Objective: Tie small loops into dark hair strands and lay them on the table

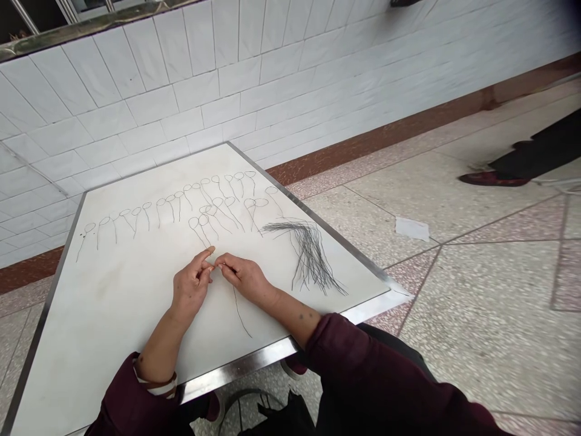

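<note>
My left hand and my right hand meet fingertip to fingertip above the white table. Both pinch a thin dark wire, whose long tail hangs out below my right hand. The part between my fingers is mostly hidden. Just beyond my hands lie several looped wires, each with a round loop at one end and a straight tail. More of them form a slanting row toward the far left. To the right of my right hand rests a loose bundle of unlooped wires, bent near its top.
The white table has a metal rim, and its far end stands close to a tiled wall. On the floor at right are a scrap of white paper and another person's leg and shoe.
</note>
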{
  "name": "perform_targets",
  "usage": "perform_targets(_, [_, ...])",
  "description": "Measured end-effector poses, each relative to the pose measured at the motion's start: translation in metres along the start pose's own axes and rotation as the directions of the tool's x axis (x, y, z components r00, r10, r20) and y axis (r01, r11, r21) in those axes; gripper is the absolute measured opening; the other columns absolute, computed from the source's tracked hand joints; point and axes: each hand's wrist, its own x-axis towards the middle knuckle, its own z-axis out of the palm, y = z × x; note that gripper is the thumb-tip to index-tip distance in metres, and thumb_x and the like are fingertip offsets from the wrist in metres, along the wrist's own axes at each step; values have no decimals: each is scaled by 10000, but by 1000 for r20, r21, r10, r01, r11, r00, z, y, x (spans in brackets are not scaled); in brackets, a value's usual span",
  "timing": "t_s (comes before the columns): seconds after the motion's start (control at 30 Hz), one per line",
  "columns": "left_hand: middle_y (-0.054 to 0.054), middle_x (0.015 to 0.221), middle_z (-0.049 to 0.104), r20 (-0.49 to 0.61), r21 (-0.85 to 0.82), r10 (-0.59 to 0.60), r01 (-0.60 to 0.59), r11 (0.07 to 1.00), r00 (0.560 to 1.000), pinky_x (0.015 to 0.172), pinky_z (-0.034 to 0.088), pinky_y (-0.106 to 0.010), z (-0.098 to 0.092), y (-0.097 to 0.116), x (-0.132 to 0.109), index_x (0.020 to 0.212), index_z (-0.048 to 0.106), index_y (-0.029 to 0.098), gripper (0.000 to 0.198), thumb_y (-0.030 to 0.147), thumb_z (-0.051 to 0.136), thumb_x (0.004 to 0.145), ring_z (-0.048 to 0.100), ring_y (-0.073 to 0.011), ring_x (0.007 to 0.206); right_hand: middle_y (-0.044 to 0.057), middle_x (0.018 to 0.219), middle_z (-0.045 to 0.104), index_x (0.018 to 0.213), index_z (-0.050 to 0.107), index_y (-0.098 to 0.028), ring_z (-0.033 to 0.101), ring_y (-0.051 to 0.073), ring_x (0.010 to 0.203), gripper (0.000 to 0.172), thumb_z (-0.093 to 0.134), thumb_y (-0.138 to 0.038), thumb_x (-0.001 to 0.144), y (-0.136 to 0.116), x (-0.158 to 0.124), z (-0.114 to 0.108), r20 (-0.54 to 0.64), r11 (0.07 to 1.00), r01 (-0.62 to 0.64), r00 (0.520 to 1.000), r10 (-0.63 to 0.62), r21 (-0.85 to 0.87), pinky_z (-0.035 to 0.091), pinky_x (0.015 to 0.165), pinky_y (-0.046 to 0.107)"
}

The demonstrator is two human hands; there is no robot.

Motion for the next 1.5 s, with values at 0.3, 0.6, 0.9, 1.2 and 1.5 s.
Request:
perform_targets(0.3, [26,883,702,-70,4,-12,12,1000,997,841,501,-317,-5,-3,1,1350,514,324,463,266,534,891,674,-161,832,-79,595,478,973,553,-225,456,102,534,128,557,-316,882,0,0,1,34,985,-115,993,111,131,396,549,217])
perform_targets(0.6, [23,851,692,-11,-68,-47,46,997,999,800,491,-302,-3,-4,2,1336,534,320,478,253,555,863,623,-139,753,-35,643,601,989,634,-224,558,112,591,161,577,-351,910,0,-6,9,-53,996,53,997,-57,-74,419,582,216])
perform_targets(0.9, [-3,781,649,84,-404,-184,202,892,979,697,516,-280,-9,-1,7,1298,550,194,540,298,665,781,617,-134,700,-1,722,689,1009,652,-216,632,133,666,180,575,-354,921,4,-11,13,-96,987,85,990,-99,-134,460,625,232])
perform_targets(1.2, [5,748,641,114,-387,-181,211,898,977,679,509,-274,-14,-1,8,1236,588,194,481,249,651,763,604,-128,667,40,772,703,1041,686,-197,641,157,770,221,500,-292,971,4,-14,9,-11,873,274,952,-304,-403,440,620,245])
perform_targets(1.5, [6,745,640,112,-405,-187,216,889,976,692,503,-283,-17,-1,9,1220,600,196,481,251,655,745,598,-131,673,37,779,705,1006,688,-202,631,150,762,236,481,-314,985,6,-15,10,-12,868,265,955,-297,-419,425,616,244])
